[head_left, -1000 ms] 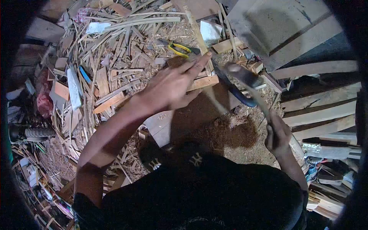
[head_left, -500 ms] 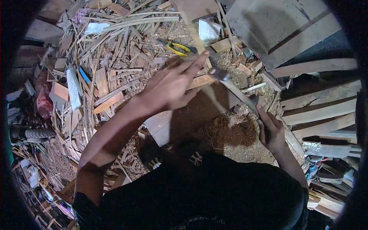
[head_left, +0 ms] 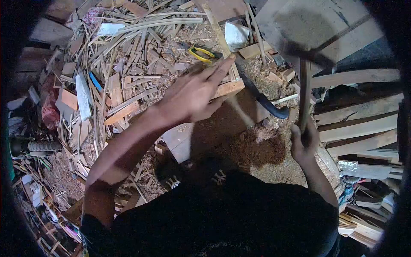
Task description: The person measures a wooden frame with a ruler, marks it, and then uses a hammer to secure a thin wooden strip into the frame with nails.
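My right hand [head_left: 305,141] is wrapped round the handle of a hammer [head_left: 305,85], which stands raised at the right with its dark head away from me. My left hand [head_left: 192,94] rests on a wooden piece [head_left: 229,88], its fingers pressed together along the top and the thumb on the near side. From that piece a long thin strip [head_left: 215,30] runs up to the top of the view. A dark curved tool handle [head_left: 269,105] lies just right of the wooden piece.
Yellow-handled pliers [head_left: 201,53] lie beyond my left hand. Piled wood strips [head_left: 141,43] and shavings cover the left floor. A white block [head_left: 236,34] is near the top. Curved planks [head_left: 359,128] line the right, below a large board [head_left: 317,25].
The hammer has swung up and right, away from the wooden piece, with my right hand slightly lower and still round its handle. The dark curved handle now shows fully. My left hand has barely moved.
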`<control>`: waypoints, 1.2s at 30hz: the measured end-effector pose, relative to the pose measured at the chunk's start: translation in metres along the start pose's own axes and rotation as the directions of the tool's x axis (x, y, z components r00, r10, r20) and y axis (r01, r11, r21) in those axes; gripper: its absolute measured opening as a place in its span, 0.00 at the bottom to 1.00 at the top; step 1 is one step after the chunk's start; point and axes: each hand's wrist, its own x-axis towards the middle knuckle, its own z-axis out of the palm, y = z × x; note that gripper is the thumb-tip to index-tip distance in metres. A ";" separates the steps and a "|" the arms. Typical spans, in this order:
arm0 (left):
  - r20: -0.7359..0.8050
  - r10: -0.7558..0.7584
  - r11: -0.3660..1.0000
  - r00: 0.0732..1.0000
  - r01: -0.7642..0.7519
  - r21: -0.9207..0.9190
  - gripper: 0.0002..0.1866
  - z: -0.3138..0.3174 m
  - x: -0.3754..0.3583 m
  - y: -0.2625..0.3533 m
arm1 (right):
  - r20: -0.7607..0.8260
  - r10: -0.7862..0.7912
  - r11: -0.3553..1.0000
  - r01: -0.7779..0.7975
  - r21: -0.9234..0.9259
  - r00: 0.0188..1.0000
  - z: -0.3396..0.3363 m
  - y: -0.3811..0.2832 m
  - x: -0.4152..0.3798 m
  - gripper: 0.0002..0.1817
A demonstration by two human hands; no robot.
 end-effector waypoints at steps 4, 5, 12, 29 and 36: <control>-0.043 0.027 1.000 0.999 -0.027 -0.002 0.49 0.003 0.000 0.003 | 0.098 0.296 0.906 -0.312 0.285 0.950 0.049 -0.021 0.046 0.23; -0.056 0.031 0.999 0.998 -0.033 -0.026 0.50 0.002 -0.001 0.005 | 0.089 0.222 0.915 -0.239 0.326 0.971 0.064 -0.014 0.057 0.23; -0.025 0.020 0.982 0.999 -0.024 -0.186 0.52 -0.007 -0.003 0.007 | 0.265 0.219 0.641 -0.343 0.687 0.939 0.111 -0.012 0.086 0.23; 0.201 -0.391 0.157 0.898 0.280 -0.947 0.27 -0.004 0.040 -0.007 | 0.312 0.490 0.577 -0.571 0.584 0.814 0.126 -0.010 0.059 0.22; 0.132 -0.430 0.062 0.893 0.175 -0.983 0.18 0.009 0.053 -0.012 | 0.243 0.386 0.608 -0.444 0.658 0.890 0.131 -0.003 0.054 0.23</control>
